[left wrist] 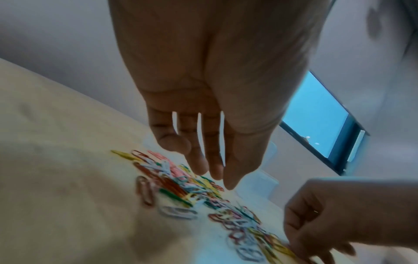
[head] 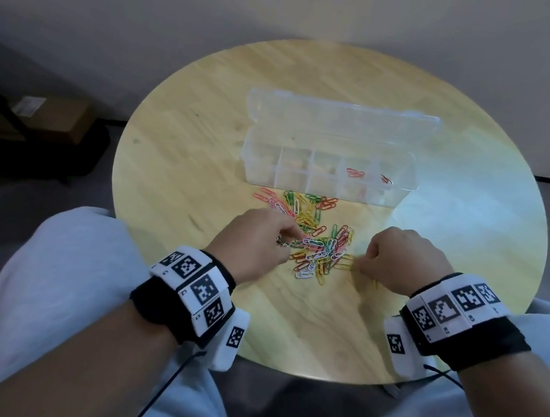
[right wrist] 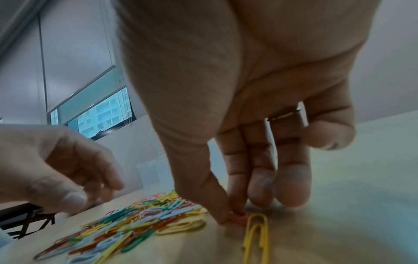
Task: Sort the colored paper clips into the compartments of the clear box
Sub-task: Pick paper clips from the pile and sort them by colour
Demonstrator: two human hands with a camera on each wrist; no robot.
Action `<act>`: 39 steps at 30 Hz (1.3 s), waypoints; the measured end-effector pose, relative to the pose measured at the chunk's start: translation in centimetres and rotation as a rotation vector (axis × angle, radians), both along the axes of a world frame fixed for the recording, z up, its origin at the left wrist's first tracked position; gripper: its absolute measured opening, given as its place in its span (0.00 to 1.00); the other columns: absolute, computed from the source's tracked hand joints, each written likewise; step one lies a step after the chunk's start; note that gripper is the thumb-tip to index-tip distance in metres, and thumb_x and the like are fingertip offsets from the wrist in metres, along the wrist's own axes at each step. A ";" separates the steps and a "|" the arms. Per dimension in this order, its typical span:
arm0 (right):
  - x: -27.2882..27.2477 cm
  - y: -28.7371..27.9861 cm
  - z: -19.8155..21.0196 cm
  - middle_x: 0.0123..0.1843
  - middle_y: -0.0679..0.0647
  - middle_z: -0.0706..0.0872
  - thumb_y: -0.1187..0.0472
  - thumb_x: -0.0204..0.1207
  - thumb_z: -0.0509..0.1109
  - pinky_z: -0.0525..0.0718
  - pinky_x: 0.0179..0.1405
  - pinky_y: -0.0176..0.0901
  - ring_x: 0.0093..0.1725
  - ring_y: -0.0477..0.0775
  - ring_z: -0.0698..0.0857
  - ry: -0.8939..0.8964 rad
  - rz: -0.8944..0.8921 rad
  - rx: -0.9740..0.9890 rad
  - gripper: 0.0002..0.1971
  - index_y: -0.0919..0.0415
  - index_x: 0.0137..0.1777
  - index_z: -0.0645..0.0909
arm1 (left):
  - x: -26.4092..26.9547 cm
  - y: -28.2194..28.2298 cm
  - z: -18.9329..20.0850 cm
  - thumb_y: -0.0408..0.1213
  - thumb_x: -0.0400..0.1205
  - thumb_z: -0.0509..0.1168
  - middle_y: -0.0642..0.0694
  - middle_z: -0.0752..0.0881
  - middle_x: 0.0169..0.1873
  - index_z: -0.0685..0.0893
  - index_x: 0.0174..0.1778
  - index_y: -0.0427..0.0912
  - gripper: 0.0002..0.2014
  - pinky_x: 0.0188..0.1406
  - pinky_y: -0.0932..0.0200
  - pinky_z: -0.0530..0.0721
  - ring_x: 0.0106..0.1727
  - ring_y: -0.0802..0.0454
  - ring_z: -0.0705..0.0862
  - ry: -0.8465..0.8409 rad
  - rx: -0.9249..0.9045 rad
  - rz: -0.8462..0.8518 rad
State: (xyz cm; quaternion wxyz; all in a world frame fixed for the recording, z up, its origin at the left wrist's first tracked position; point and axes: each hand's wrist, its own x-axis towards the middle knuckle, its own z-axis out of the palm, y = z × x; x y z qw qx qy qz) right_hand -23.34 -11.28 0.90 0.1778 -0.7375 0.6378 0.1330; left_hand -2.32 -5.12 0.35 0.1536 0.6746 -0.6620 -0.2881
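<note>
A: Clips (head: 312, 235), mixed colours, lie in a loose heap on the round bench (head: 207, 126), just in front of the box (head: 324, 176).

B: And the box?

A: Clear, lid up behind it, a row of compartments. A few red clips (head: 355, 173) lie in the compartments towards the right end; I cannot tell what is in the others.

B: The left hand (head: 254, 241)?

A: At the heap's left edge. From the wrist, its fingers (left wrist: 199, 160) hang fairly straight over the clips, its grip apart and holding nothing.

B: The right hand (head: 398, 259)?

A: At the heap's right edge. From its wrist, thumb and forefinger are pinched together on a red clip (right wrist: 237, 217) down on the bench. A yellow clip (right wrist: 256, 232) lies just beside it.
</note>
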 end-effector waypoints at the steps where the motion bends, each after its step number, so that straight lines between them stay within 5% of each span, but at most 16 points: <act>1: 0.2 0.1 0.1 0.40 0.52 0.85 0.49 0.74 0.70 0.82 0.36 0.42 0.41 0.56 0.86 0.014 0.010 0.012 0.11 0.58 0.44 0.84 | -0.6 -0.2 0.0 0.32 0.77 0.70 0.56 0.85 0.48 0.89 0.58 0.50 0.15 0.46 0.67 0.75 0.41 0.63 0.77 -0.016 -0.015 -0.062; 6: 1.0 0.8 -0.2 0.39 0.52 0.84 0.48 0.69 0.72 0.79 0.34 0.41 0.39 0.55 0.85 0.022 0.032 0.033 0.13 0.58 0.42 0.82 | -3.2 -2.1 -0.2 0.34 0.81 0.66 0.50 0.88 0.52 0.89 0.56 0.46 0.11 0.57 0.53 0.82 0.55 0.50 0.84 -0.172 -0.060 -0.125; 11: 0.2 0.8 0.1 0.36 0.54 0.86 0.52 0.70 0.73 0.82 0.34 0.43 0.39 0.54 0.85 -0.147 -0.009 0.045 0.11 0.61 0.36 0.84 | -3.6 -3.7 -0.7 0.37 0.80 0.70 0.45 0.89 0.46 0.90 0.49 0.41 0.06 0.51 0.51 0.85 0.51 0.44 0.86 -0.266 -0.023 -0.080; 16: -0.7 0.3 0.7 0.30 0.52 0.88 0.62 0.71 0.71 0.74 0.28 0.38 0.27 0.46 0.82 -0.464 -0.109 0.056 0.01 0.57 0.40 0.82 | -3.1 -3.6 -0.9 0.41 0.79 0.73 0.45 0.90 0.46 0.91 0.51 0.43 0.08 0.46 0.56 0.80 0.50 0.46 0.86 -0.258 -0.005 -0.089; 18: -0.6 0.1 0.6 0.30 0.52 0.89 0.65 0.72 0.70 0.74 0.28 0.37 0.26 0.46 0.84 -0.553 -0.123 0.067 0.06 0.54 0.45 0.82 | -2.9 -3.3 -1.0 0.38 0.79 0.72 0.46 0.90 0.48 0.91 0.53 0.45 0.08 0.50 0.56 0.82 0.52 0.46 0.86 -0.254 -0.009 -0.089; 24: -0.4 -0.2 -0.4 0.27 0.52 0.88 0.67 0.75 0.66 0.88 0.44 0.45 0.27 0.50 0.87 -0.734 -0.238 0.125 0.09 0.58 0.43 0.88 | -2.1 -2.0 -1.0 0.26 0.77 0.70 0.49 0.88 0.46 0.87 0.58 0.47 0.16 0.44 0.63 0.78 0.48 0.53 0.84 -0.126 -0.022 -0.041; 28: -0.2 -0.4 -0.4 0.30 0.56 0.84 0.67 0.77 0.66 0.88 0.40 0.49 0.29 0.52 0.84 -0.774 -0.269 0.141 0.09 0.64 0.42 0.88 | -1.4 -1.9 -0.4 0.23 0.75 0.70 0.51 0.87 0.47 0.87 0.57 0.49 0.19 0.44 0.58 0.84 0.44 0.54 0.84 -0.009 -0.004 0.010; 31: 0.0 -0.4 -0.3 0.31 0.55 0.80 0.70 0.79 0.61 0.80 0.29 0.43 0.25 0.50 0.79 -0.802 -0.307 0.177 0.13 0.64 0.38 0.85 | -0.6 -1.5 -0.1 0.26 0.74 0.72 0.53 0.86 0.49 0.86 0.57 0.52 0.19 0.49 0.54 0.85 0.46 0.53 0.84 -0.024 -0.040 0.045; 35: 0.2 -0.5 -0.1 0.31 0.57 0.77 0.70 0.77 0.57 0.68 0.25 0.42 0.25 0.52 0.72 -0.889 -0.374 0.255 0.15 0.64 0.35 0.84 | 0.1 -0.7 -0.1 0.35 0.75 0.75 0.55 0.87 0.40 0.87 0.48 0.52 0.09 0.44 0.58 0.82 0.43 0.55 0.85 -0.054 -0.032 0.106; 39: 0.5 -0.2 -0.2 0.22 0.44 0.76 0.62 0.81 0.63 0.65 0.24 0.38 0.24 0.50 0.67 -0.734 -0.242 0.154 0.13 0.57 0.40 0.89 | -0.4 -0.7 -0.3 0.39 0.75 0.76 0.55 0.89 0.39 0.89 0.47 0.50 0.06 0.45 0.60 0.82 0.43 0.57 0.85 -0.077 0.013 0.079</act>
